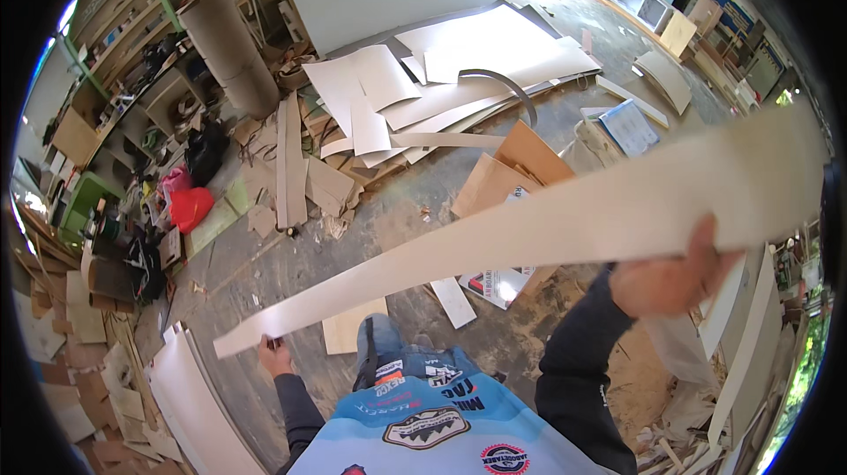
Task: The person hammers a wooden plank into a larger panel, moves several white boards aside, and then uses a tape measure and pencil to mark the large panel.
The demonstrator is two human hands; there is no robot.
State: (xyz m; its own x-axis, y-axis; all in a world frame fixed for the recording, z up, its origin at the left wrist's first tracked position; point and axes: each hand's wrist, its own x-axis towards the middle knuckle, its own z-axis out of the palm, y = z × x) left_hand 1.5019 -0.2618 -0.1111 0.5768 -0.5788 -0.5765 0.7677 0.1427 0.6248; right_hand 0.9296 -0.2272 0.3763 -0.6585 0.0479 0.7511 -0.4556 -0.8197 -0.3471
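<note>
I see both hands clamped on one long pale board (547, 219), which runs slantwise across the frame from the lower left to the right edge. The left hand (275, 354) grips the narrow end of the board at the lower left, with the fingers closed around its edge. The right hand (675, 276) holds the wide part at the right of the frame, the thumb lying on the top face and the other fingers hidden under it. The two hands are well apart, one near each end. The board is in the air above the floor (265, 272), which is grey and dusty. In the upper middle of the frame lie many white sheets (459, 69) in a loose pile, and a big cardboard roll (231, 47) stands at the upper left beside them. A red bag (190, 206) lies at the left of the frame, near the shelves (115, 60). Brown plywood pieces (507, 175) lie on the floor behind the board.
</note>
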